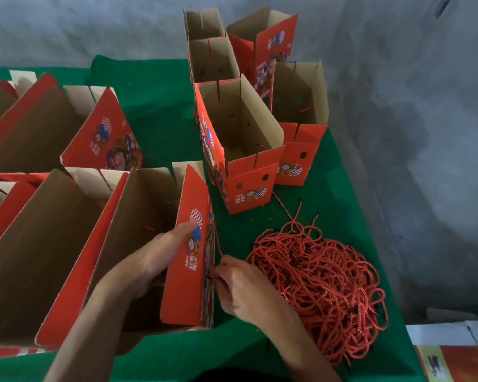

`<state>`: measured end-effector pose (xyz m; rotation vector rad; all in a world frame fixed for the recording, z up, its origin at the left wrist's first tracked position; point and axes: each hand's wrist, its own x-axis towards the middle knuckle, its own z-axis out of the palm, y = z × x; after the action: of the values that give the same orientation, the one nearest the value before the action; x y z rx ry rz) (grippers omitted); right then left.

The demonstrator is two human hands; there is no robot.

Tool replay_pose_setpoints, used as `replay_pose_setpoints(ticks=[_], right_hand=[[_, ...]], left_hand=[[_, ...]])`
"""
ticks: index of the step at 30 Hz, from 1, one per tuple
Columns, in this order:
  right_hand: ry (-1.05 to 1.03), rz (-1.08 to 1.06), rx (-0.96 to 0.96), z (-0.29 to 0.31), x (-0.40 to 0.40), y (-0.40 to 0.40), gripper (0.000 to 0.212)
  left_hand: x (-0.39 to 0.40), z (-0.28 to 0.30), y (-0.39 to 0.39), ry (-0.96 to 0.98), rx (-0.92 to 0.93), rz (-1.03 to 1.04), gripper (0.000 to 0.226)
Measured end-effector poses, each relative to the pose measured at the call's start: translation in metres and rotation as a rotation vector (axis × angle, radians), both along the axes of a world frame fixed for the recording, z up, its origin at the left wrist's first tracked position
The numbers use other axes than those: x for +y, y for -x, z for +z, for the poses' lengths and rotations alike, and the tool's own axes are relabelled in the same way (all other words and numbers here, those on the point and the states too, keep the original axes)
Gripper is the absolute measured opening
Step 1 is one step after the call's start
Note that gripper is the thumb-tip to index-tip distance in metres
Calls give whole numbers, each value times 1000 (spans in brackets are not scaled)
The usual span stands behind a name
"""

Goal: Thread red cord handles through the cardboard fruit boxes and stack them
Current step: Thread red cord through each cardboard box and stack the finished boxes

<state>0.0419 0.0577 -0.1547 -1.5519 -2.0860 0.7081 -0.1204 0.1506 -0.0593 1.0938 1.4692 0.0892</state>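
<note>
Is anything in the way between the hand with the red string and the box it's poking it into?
Nothing visible is. The right hand pinches the red cord right against the box side, while the left hand holds its flap.

both my arms come in from the bottom edge, bare from above the elbow down to the wrists, with no sleeve showing on either. my left hand [160, 255] and my right hand [240, 288] are bare too: no gloves, no rings, no watch, no strap at either wrist. my nails look short and plain where they show.
</note>
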Motion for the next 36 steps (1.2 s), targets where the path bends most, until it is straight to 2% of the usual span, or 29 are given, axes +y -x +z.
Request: replay_pose_setpoints(ticks=[2,5,10,12,15,18,21,22,25,28,31,36], right_hand=[[-21,11,-19,4,1,1,27],[-45,15,-30,5,3,1,26],[37,24,152,4,5,-6,21],[55,9,200,-2,3,-7,18],[89,19,167,-7,5,-5,21],[213,-4,152,-6,12,-6,21],[309,-45,206,-8,16,-5,22],[312,-58,195,-9,16,-5,23],[346,-142,218,-11,17,-7,26],[399,-202,278,-11,15,-8,24],[415,-181,272,-9,11,-5,23],[421,-127,334,-4,4,-4,18]], left_hand=[[-7,4,7,-24,-102,6,76],[-7,1,12,-35,-96,-24,107],[-2,-16,10,0,-108,-20,103],[-5,-16,8,-44,-118,-35,109],[-8,-16,9,-33,-132,-52,122],[-10,-11,13,70,-140,-70,96],[-12,-10,16,30,-59,-244,33],[-14,-10,15,7,-25,-314,22],[-20,-6,8,-97,84,-411,14],[-23,-4,2,-195,218,-458,17],[-22,-6,1,-269,321,-539,19],[-16,-8,5,-287,378,-610,20]])
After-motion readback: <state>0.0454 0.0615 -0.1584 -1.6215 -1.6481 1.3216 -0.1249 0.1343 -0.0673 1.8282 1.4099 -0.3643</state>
